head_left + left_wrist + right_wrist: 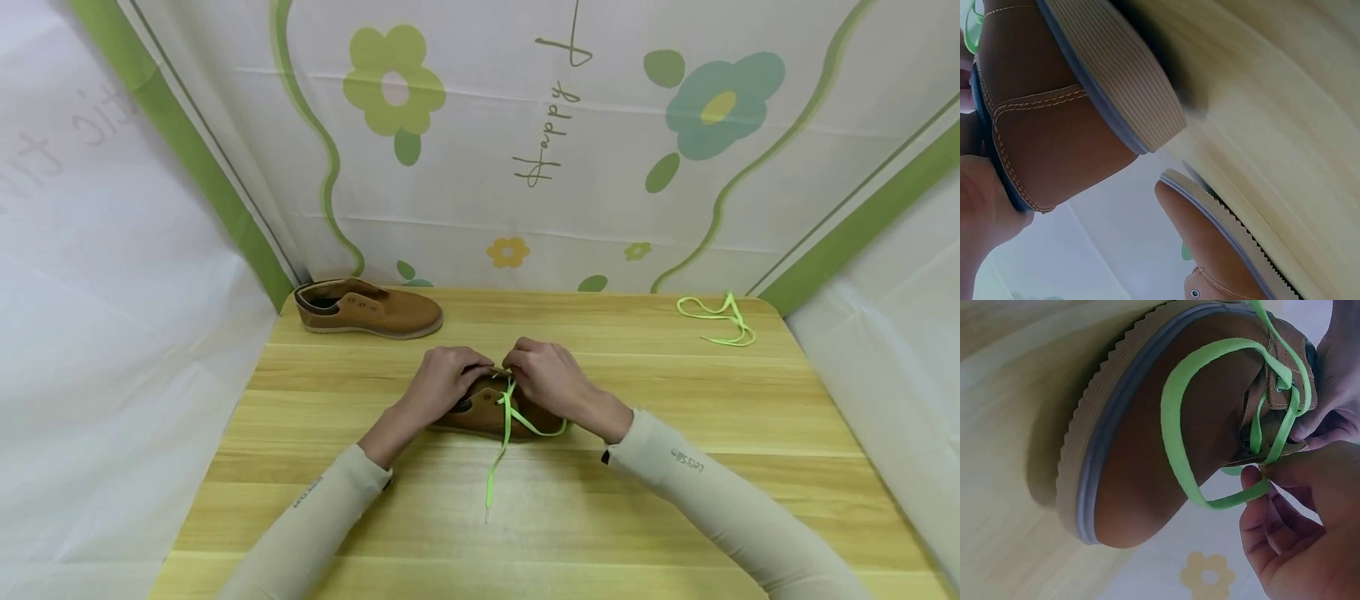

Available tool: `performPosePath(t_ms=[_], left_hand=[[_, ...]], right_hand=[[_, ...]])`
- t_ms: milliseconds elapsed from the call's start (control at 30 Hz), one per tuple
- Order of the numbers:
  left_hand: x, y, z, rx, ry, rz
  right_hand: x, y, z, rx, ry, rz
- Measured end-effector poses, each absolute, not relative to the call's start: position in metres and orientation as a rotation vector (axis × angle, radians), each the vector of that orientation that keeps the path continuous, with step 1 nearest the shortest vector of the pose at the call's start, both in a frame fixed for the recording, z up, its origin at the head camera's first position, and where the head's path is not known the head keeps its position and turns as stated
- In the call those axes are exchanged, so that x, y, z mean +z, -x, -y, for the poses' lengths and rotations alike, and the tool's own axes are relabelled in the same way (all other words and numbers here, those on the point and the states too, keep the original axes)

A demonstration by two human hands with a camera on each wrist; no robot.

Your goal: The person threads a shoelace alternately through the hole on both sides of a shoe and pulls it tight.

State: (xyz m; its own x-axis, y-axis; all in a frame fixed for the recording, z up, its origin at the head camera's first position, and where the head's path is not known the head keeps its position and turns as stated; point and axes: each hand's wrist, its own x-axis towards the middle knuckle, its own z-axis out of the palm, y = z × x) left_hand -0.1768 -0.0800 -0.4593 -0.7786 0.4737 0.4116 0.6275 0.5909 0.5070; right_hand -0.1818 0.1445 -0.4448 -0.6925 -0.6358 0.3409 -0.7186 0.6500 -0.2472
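Note:
A brown leather shoe (468,421) rests on the table between the hands, toe to the right, with a neon green shoelace (507,425) through its eyelets. One lace end trails over the near side onto the table. My left hand (441,379) grips the shoe at the far eyelet flap, its fingertips partly inside the opening in the right wrist view. With thumb and fingertips, my right hand (1304,515) pinches the green lace close to that flap. A wide loop of lace hangs over the toe. The left wrist view shows the shoe's heel (1054,131).
A second brown shoe (375,312), its eyelets unlaced, stands at the table's back left. Another green shoelace (723,321) lies loosely bunched at the back right. A white printed curtain (480,192) rises behind the wooden table (675,400).

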Motion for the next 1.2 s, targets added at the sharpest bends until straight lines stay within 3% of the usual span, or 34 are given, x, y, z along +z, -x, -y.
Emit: performPosePath(t_ms=[733,1200], left_hand=[[-0.457,0.183,0.071,-1.087,0.577,2.797],[-0.450,0.186,0.068,-1.221,0.449,2.897]], right_hand=[[-0.454,0.180,-0.143,0.830,-0.957,2.656],[-0.457,0.181,-0.141,0.613,-1.066,2.498]])
